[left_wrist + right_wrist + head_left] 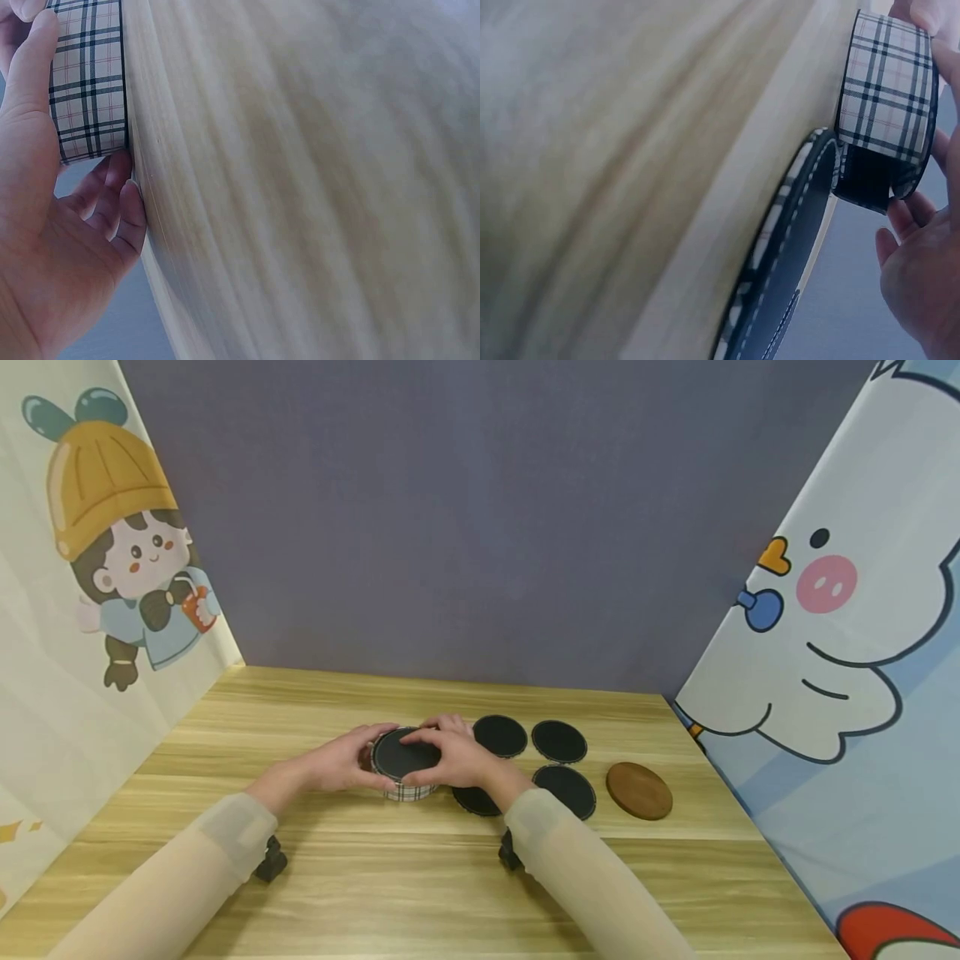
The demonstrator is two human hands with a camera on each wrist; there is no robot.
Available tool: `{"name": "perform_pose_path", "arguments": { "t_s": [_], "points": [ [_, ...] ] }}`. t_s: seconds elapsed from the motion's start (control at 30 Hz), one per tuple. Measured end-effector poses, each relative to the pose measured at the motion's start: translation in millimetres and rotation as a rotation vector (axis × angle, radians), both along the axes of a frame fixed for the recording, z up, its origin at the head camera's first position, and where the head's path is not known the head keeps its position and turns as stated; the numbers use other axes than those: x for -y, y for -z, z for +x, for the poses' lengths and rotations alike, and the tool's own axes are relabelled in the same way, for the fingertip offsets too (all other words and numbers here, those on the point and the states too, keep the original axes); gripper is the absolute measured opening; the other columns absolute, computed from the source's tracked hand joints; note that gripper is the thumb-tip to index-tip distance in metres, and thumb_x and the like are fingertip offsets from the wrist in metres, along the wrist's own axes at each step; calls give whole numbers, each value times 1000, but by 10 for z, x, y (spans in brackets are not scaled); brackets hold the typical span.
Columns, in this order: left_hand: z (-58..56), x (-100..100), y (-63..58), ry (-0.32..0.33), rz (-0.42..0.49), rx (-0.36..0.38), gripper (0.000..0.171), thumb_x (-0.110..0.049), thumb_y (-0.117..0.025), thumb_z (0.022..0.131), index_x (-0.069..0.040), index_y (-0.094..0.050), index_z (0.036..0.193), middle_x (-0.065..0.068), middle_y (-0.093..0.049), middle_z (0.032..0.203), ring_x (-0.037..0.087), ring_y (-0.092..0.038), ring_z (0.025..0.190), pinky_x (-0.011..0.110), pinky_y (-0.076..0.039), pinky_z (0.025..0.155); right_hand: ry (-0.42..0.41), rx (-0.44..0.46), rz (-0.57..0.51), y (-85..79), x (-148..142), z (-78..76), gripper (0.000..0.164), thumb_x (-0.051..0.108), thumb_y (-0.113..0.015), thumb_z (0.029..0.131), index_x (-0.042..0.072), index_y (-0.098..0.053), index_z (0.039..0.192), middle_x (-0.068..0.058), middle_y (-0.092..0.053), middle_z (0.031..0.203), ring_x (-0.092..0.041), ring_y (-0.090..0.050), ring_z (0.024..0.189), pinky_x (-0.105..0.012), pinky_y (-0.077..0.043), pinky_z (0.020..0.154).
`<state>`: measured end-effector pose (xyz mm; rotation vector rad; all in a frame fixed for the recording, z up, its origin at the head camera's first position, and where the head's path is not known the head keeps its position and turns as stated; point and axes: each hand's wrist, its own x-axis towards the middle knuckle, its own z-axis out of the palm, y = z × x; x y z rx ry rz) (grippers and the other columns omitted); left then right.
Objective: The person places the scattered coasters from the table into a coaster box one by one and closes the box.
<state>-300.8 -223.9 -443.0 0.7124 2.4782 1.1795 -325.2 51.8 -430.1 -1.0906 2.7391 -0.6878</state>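
A round coaster holder (407, 792) with a black top and a plaid side stands on the wooden table, between both hands. My left hand (347, 760) grips it from the left, thumb at the near side and fingers behind. From the right, my right hand (461, 758) holds its rim, with a finger lying over the black top. The left wrist view shows the plaid band (88, 82) beside the left thumb. In the right wrist view, a dark gap shows at the end of the plaid side (889, 86), with the right fingers curled by it.
Several black round coasters (559, 742) lie right of the holder, one (474, 802) partly under the right forearm. A stitched, plaid-edged coaster (821, 187) sits close to the holder. Farther right is a brown wooden disc (639, 791). A grey panel (465, 527) stands behind the table.
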Motion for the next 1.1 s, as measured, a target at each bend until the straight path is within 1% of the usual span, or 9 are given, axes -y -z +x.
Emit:
{"name": "perform_pose_path", "arguments": {
  "t_s": [0.17, 0.33, 0.47, 0.53, 0.63, 0.77, 0.87, 1.1],
  "points": [
    [3, 2, -10, 2, -1, -14, 109, -39, -89, 95, -7, -21, 175, 31, -34, 166, 34, -66, 133, 44, -58, 106, -4, 11, 3, 8, -9, -13, 65, 59, -83, 93, 40, -64, 153, -2, -47, 163, -29, -38, 149, -57, -31, 121],
    [9, 2, -18, 3, -1, -14, 109, -38, -88, 96, -7, -21, 175, 30, -35, 166, 34, -65, 134, 45, -57, 107, -5, 17, 5, 15, -18, -24, 66, 61, -81, 94, 41, -63, 154, -1, -46, 166, -30, -36, 151, -57, -30, 121],
    [15, 3, -24, 6, -4, -14, 109, -39, -87, 96, -7, -20, 175, 30, -36, 167, 34, -65, 133, 44, -57, 106, -2, 26, 13, 10, -22, -24, 67, 62, -81, 94, 42, -62, 155, -1, -44, 169, -30, -35, 153, -58, -30, 123],
    [8, 2, -13, 15, -4, -17, 108, -39, -87, 97, -6, -19, 175, 30, -36, 168, 33, -66, 133, 43, -58, 105, -1, 34, 14, 6, -26, -21, 67, 62, -81, 94, 42, -61, 155, -1, -43, 171, -30, -34, 154, -60, -29, 124],
    [-7, 1, 13, 11, -8, -15, 108, -40, -87, 96, -8, -20, 175, 29, -36, 167, 32, -66, 132, 39, -58, 104, 0, 41, 13, 0, -32, -14, 67, 62, -81, 95, 41, -62, 155, -2, -42, 171, -31, -34, 155, -61, -29, 124],
    [-18, 6, 40, 12, -13, -24, 108, -41, -87, 96, -9, -21, 175, 29, -37, 165, 31, -67, 131, 35, -58, 103, -1, 40, 15, -7, -44, -4, 66, 61, -80, 95, 40, -62, 155, -3, -42, 171, -31, -34, 156, -60, -29, 125],
    [-18, 10, 41, 21, -7, -27, 108, -39, -87, 97, -7, -20, 175, 31, -35, 165, 33, -66, 132, 38, -58, 104, -3, 36, 22, -16, -49, 0, 64, 61, -79, 97, 40, -62, 155, -4, -42, 172, -31, -34, 156, -60, -29, 126],
    [-11, 17, 26, 2, -31, -43, 110, -39, -88, 96, -6, -20, 175, 33, -35, 165, 33, -68, 128, 45, -57, 105, -25, 7, 51, -15, -63, -11, 55, 58, -72, 102, 36, -66, 152, -4, -42, 172, -31, -33, 157, -60, -27, 127]
  ]
}}
